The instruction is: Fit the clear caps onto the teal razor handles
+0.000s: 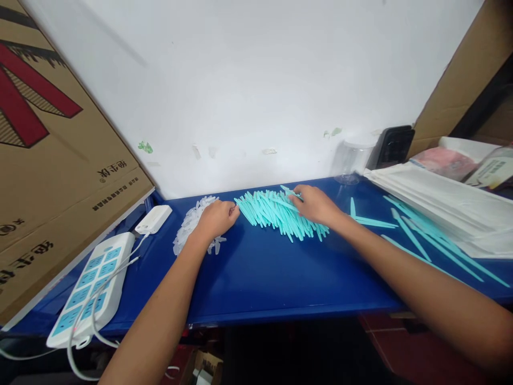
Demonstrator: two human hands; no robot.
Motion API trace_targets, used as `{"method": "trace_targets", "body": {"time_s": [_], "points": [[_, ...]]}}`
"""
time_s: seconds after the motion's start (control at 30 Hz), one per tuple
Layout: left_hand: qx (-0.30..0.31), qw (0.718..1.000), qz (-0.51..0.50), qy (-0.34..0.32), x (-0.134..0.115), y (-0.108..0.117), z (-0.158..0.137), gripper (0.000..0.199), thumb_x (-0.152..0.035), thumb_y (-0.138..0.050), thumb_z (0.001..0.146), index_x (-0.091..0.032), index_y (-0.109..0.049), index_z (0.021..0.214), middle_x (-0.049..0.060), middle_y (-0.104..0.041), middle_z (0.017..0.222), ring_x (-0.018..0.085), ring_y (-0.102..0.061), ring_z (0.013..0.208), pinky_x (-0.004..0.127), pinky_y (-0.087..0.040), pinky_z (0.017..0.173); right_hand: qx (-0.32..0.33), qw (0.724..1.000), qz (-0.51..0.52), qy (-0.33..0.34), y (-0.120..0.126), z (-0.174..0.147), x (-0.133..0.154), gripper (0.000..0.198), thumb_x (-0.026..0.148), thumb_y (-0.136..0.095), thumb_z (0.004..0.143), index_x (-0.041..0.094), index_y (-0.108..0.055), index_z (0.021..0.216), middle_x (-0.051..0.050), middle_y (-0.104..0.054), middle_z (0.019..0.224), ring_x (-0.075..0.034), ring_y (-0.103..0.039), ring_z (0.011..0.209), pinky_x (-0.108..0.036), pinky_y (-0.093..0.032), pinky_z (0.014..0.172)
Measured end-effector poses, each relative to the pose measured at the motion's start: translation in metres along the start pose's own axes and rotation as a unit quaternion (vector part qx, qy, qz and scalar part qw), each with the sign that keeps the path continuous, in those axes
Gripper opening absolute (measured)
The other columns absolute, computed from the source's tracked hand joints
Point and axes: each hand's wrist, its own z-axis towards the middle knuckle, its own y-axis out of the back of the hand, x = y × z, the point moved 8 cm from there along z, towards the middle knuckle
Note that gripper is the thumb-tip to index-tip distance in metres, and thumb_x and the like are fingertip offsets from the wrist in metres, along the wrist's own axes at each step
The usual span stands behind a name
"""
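On the blue table, my left hand (216,218) is closed, fingers curled together, at the right side of a heap of small translucent white caps (188,227). Whatever its fingers hold is hidden. A pile of slim turquoise tapered sticks (268,211) lies to the right of that hand. At the far right end of the pile, my right hand (315,203) pinches one turquoise stick (286,190), whose tip points up and left. Its fingers rest close over the other sticks.
More turquoise sticks (441,246) lie scattered on the right, beside a white tray-like stack (452,208). A clear plastic jar (355,160) and a black object (395,145) stand by the wall. At left are a power strip (94,289), a white adapter (154,219) and a cardboard box (64,155).
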Motion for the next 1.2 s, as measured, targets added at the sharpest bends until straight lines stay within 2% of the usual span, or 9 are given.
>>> {"method": "trace_targets", "body": {"time_s": [0.13, 0.3, 0.47, 0.6, 0.7, 0.8, 1.0, 1.13, 1.2], "points": [[-0.001, 1.000, -0.001, 0.000, 0.000, 0.001, 0.000, 0.039, -0.038, -0.046, 0.095, -0.022, -0.049, 0.060, 0.006, -0.053, 0.056, 0.021, -0.047, 0.053, 0.033, -0.018, 0.057, -0.007, 1.000, -0.015, 0.011, 0.003, -0.002, 0.003, 0.027, 0.036, -0.053, 0.099, 0.015, -0.068, 0.105, -0.016, -0.075, 0.092, -0.026, -0.068, 0.077, -0.032, -0.035, 0.060], [0.010, 1.000, -0.008, 0.009, 0.002, 0.001, 0.000, 0.039, -0.037, -0.047, 0.094, -0.022, -0.049, 0.058, 0.006, -0.054, 0.056, 0.021, -0.048, 0.053, 0.033, -0.020, 0.057, -0.009, 1.000, 0.007, 0.008, 0.006, -0.003, 0.003, 0.019, 0.036, -0.060, 0.094, 0.019, -0.068, 0.099, -0.009, -0.075, 0.087, -0.023, -0.066, 0.071, -0.031, -0.036, 0.059], [0.018, 1.000, -0.019, 0.009, 0.007, 0.005, -0.001, 0.038, -0.033, -0.050, 0.090, -0.022, -0.040, 0.055, 0.004, -0.050, 0.053, 0.019, -0.046, 0.054, 0.033, -0.020, 0.057, -0.014, 1.000, -0.003, 0.019, 0.007, -0.005, 0.004, 0.028, 0.044, -0.059, 0.094, 0.019, -0.070, 0.091, -0.011, -0.075, 0.086, -0.024, -0.066, 0.072, -0.032, -0.037, 0.061], [0.031, 0.998, -0.036, 0.028, 0.018, 0.006, -0.001, 0.034, -0.027, -0.056, 0.079, -0.022, -0.034, 0.053, 0.002, -0.046, 0.051, 0.017, -0.041, 0.052, 0.033, -0.020, 0.056, -0.030, 0.999, 0.011, 0.035, 0.012, -0.008, 0.005, 0.035, 0.047, -0.050, 0.100, 0.018, -0.069, 0.103, -0.012, -0.073, 0.085, -0.025, -0.065, 0.075, -0.032, -0.035, 0.064], [0.044, 0.998, -0.033, 0.026, 0.023, 0.006, -0.002, 0.030, -0.022, -0.059, 0.069, -0.022, -0.035, 0.053, 0.000, -0.045, 0.052, 0.017, -0.040, 0.053, 0.033, -0.021, 0.055, -0.024, 0.996, 0.023, 0.078, 0.014, -0.012, 0.013, 0.032, 0.038, -0.040, 0.105, 0.019, -0.065, 0.096, -0.008, -0.070, 0.080, -0.020, -0.059, 0.067, -0.031, -0.032, 0.061], [0.039, 0.998, -0.031, 0.028, 0.022, 0.011, -0.003, 0.028, -0.025, -0.063, 0.070, -0.023, -0.040, 0.057, 0.000, -0.046, 0.054, 0.018, -0.042, 0.055, 0.032, -0.021, 0.055, -0.002, 0.987, 0.036, 0.154, 0.011, -0.019, 0.028, 0.031, 0.034, -0.040, 0.105, 0.020, -0.059, 0.083, -0.006, -0.065, 0.075, -0.018, -0.052, 0.062, -0.031, -0.029, 0.060], [-0.058, 0.981, -0.182, -0.027, -0.014, 0.027, -0.007, 0.026, -0.046, -0.062, 0.090, -0.021, -0.062, 0.081, -0.004, -0.046, 0.059, 0.014, -0.043, 0.055, 0.028, -0.029, 0.057, 0.014, 0.971, 0.070, 0.228, 0.002, -0.030, 0.050, 0.028, 0.033, -0.043, 0.104, 0.020, -0.062, 0.089, -0.005, -0.066, 0.079, -0.018, -0.054, 0.067, -0.030, -0.033, 0.064], [-0.036, 0.943, -0.323, -0.076, -0.049, 0.011, -0.011, 0.033, -0.050, -0.056, 0.096, -0.020, -0.070, 0.095, -0.005, -0.043, 0.059, 0.013, -0.040, 0.054, 0.026, -0.030, 0.056, 0.027, 0.961, 0.093, 0.259, -0.003, -0.035, 0.057, 0.026, 0.034, -0.047, 0.104, 0.019, -0.067, 0.095, -0.006, -0.069, 0.086, -0.019, -0.058, 0.075, -0.029, -0.036, 0.069], [-0.022, 0.931, -0.354, -0.089, -0.061, 0.003, -0.013, 0.036, -0.051, -0.056, 0.096, -0.019, -0.071, 0.091, -0.005, -0.042, 0.058, 0.012, -0.037, 0.053, 0.026, -0.028, 0.054, 0.031, 0.956, 0.096, 0.275, -0.005, -0.037, 0.061, 0.027, 0.034, -0.048, 0.105, 0.019, -0.067, 0.095, -0.007, -0.068, 0.087, -0.020, -0.059, 0.078, -0.030, -0.038, 0.071]]}}
